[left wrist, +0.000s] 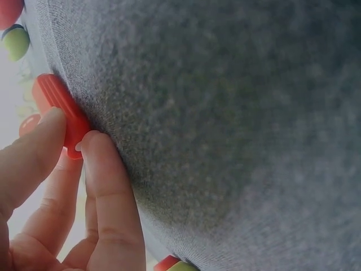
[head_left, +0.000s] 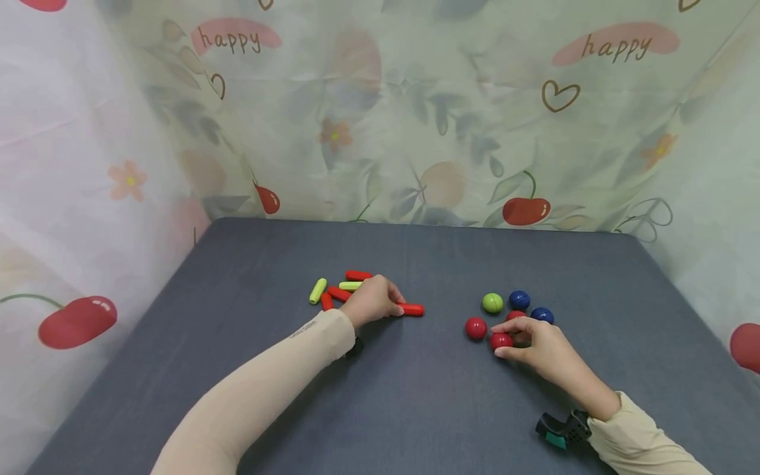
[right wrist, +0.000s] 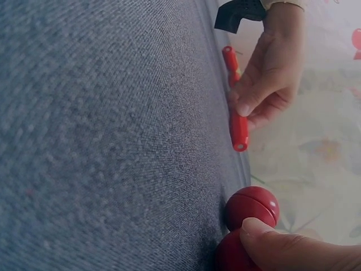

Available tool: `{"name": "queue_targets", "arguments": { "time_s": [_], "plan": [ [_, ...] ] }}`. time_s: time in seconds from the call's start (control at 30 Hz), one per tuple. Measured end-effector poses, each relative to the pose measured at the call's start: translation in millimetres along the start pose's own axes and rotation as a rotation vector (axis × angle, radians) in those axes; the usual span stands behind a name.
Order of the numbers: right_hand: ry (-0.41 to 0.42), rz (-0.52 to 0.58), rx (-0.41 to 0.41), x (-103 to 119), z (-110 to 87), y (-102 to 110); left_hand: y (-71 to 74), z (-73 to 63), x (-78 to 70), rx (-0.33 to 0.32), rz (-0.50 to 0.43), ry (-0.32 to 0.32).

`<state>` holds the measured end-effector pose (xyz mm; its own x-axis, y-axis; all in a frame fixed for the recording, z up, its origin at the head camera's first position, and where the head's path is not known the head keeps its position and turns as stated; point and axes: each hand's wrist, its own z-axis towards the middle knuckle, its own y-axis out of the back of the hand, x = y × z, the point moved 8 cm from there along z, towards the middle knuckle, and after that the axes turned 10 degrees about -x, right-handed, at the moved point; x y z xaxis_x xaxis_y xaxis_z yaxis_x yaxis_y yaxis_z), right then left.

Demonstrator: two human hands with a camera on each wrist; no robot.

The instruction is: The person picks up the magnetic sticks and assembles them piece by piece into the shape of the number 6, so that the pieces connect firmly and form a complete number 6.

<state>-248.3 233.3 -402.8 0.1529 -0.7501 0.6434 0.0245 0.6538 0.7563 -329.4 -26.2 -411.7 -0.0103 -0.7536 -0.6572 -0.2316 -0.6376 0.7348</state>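
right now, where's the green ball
In the head view, the green ball is right of centre on the table, beside a blue ball on its right and just beyond a red ball.

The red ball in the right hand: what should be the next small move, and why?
Probably lift the held red ball straight up: the right hand pinches it, and another red ball sits close beside it, so sliding it sideways could knock that one.

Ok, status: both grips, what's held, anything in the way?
Left grip pinching red grooved stick. Right grip pinching red ball. Second red ball close beside that one; no obvious obstruction.
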Motion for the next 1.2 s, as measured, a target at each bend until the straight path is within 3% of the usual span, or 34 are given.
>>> {"name": "queue_targets", "arguments": {
  "time_s": [0.47,0.9,1.2],
  "plan": [
    [-0.036,-0.007,0.014,1.0,0.0,3.4,-2.9,0.9,-2.4,-0.002,-0.014,-0.001],
    [-0.018,0.040,-0.054,43.5,6.9,33.7,-0.6,0.0,3.3,0.004,-0.049,0.048],
    [-0.021,0.114,-0.092,66.1,22.4,25.1,0.4,-0.8,2.4,0.002,-0.047,0.042]
  ]
}}
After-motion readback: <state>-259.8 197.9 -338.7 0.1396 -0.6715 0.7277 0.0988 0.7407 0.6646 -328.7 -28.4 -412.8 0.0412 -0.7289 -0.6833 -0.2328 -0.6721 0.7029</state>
